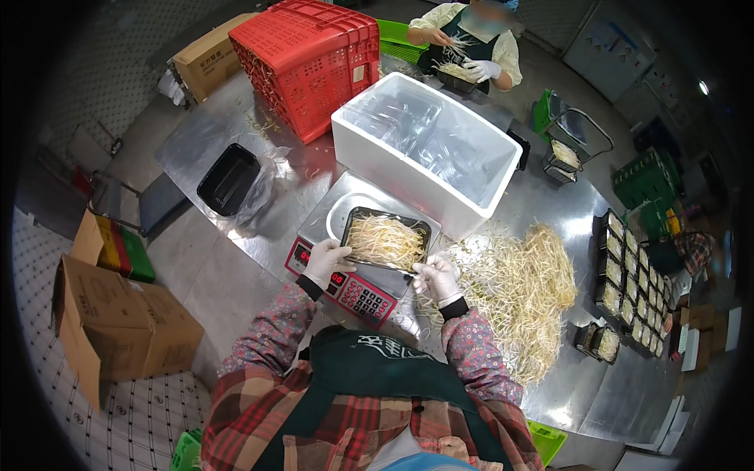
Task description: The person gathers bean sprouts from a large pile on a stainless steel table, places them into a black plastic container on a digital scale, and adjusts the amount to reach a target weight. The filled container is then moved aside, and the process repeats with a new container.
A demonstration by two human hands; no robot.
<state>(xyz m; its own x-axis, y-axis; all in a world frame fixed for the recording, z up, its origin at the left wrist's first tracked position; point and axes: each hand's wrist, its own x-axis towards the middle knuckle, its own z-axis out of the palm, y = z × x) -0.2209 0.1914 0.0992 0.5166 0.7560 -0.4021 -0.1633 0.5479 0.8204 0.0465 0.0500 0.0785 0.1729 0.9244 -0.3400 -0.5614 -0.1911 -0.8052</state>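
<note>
Steel table (624, 396) part-way through: your filled trays (628, 275) stand in rows on the right, with plenty of sprouts loose.
Beyond your hands sits the white foam box (424, 196), clear plastic inside, with the red crate (310, 67) beside it; beside your right hand lies the large heap of sprouts (526, 298), not yet in trays. Your scale (363, 298) is lit, and an empty black tray (228, 180) waits on the left. The tray in hand (422, 228) looks filled, so it seems well along; it is at the scale's platform, but whether it rests there you cannot tell from above. Your gloved left hand (326, 263) pinches its near left corner, your right hand (437, 279) its near right one.
</note>
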